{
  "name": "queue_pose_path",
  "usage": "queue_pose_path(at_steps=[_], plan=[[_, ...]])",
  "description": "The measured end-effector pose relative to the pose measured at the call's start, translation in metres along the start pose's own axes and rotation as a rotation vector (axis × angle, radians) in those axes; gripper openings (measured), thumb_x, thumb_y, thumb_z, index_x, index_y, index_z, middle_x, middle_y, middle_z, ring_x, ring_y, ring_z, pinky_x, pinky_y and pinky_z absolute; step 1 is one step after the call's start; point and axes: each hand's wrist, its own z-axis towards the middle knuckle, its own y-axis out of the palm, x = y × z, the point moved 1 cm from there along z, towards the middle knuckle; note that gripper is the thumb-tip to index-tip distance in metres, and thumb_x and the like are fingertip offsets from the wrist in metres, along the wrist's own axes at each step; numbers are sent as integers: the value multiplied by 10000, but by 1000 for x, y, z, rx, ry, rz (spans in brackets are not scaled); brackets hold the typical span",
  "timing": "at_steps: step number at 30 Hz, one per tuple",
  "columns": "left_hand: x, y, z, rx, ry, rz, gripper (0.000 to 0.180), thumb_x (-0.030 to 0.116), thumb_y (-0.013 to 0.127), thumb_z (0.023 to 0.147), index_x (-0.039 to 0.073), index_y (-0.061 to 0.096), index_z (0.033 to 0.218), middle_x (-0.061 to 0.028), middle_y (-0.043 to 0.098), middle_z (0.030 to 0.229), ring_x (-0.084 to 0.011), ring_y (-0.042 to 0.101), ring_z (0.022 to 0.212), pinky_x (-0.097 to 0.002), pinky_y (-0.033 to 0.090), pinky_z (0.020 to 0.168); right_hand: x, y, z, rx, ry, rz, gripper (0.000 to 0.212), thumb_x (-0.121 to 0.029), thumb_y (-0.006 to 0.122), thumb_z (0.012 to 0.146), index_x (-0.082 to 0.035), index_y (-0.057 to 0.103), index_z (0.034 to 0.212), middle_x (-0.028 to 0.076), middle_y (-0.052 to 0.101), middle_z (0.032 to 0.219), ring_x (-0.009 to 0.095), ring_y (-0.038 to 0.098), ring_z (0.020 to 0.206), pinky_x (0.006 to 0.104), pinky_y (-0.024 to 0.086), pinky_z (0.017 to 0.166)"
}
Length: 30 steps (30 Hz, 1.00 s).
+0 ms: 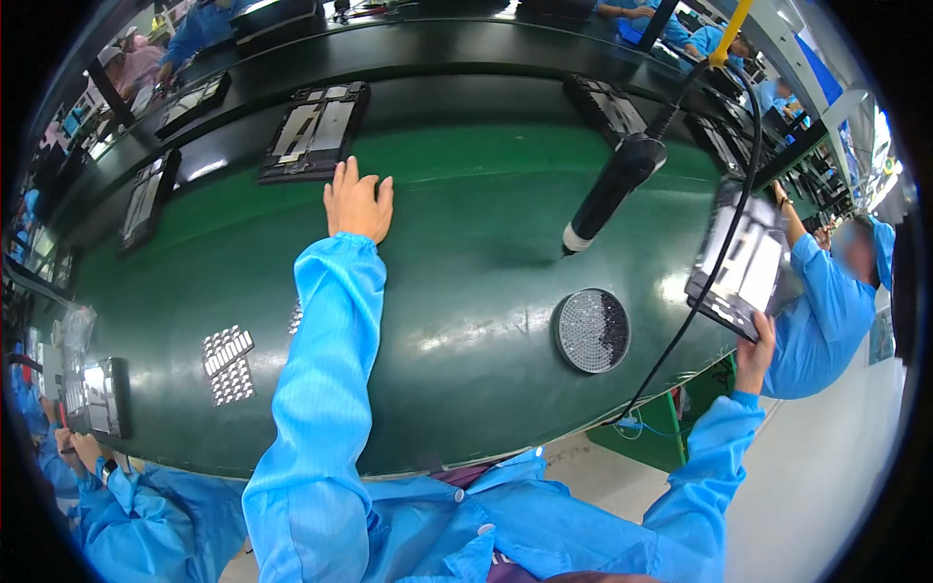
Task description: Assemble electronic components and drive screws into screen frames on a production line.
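My left hand (358, 202) is stretched out over the green work mat, its fingers apart and holding nothing. Its fingertips come up to the near edge of an opened tablet (313, 134) with bare inner parts, lying at the far side; whether they touch it I cannot tell. Out at the right, my right hand (756, 352) grips another opened tablet (743, 257) by its lower edge. That tablet is held up tilted and looks slightly blurred. A black electric screwdriver (616, 190) hangs between my hands, tip down. Below it sits a round dish of small screws (593, 331).
More opened tablets (149, 199) (604, 107) lie along the dark far strip. Sheets of small pads (229, 365) rest at the left of the green mat (466, 291). A black cable (724, 262) loops down at the right. Co-workers in blue sit left (146, 515) and right (826, 311).
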Motion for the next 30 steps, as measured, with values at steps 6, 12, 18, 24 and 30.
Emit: queue_pose_path(at_steps=[6, 12, 18, 24, 30], plan=[[6, -1, -3, 96, 164, -75, 331, 336, 556, 814, 42, 666, 920, -197, 448, 1259, -324, 406, 1162, -467, 338, 937, -75, -44, -72, -263, -182, 305, 343, -236, 533, 813, 21, 615, 1025, 166, 626, 1032, 279, 606, 953, 444, 469, 877], [41, -50, -43, -447, 154, -556, 758, 533, 626, 746, 41, 435, 1289, -237, 263, 1405, -351, 249, 1314, -491, 211, 1052, -96, 42, -135, -647, -160, 375, 406, -339, 442, 874, -35, 573, 1110, 193, 594, 1083, 309, 596, 959, 472, 479, 832], [76, -158, -121, -903, 446, -1847, 1257, 408, 876, 434, 19, 168, 1397, -132, 303, 1399, -249, 327, 1274, -397, 247, 1055, -12, 26, -134, -363, -475, -45, 514, -296, 487, 820, 25, 449, 1220, 172, 566, 1083, 242, 571, 913, 395, 471, 834], [56, -166, -144, -260, -279, -1619, 600, 230, 802, 665, -29, 513, 1123, -118, 604, 1040, -178, 585, 948, -309, 466, 841, 7, 265, -224, -695, 159, 19, 656, -120, 800, 539, 8, 467, 1089, 77, 566, 983, 151, 577, 859, 268, 499, 744], [44, -176, -137, -14, -77, -1365, 318, 44, 773, 675, -38, 622, 943, -91, 661, 867, -150, 625, 740, -265, 517, 682, 25, 308, -212, -980, -133, -234, 426, -39, 742, 654, 14, 503, 1003, 74, 622, 819, 145, 619, 746, 262, 484, 744]])
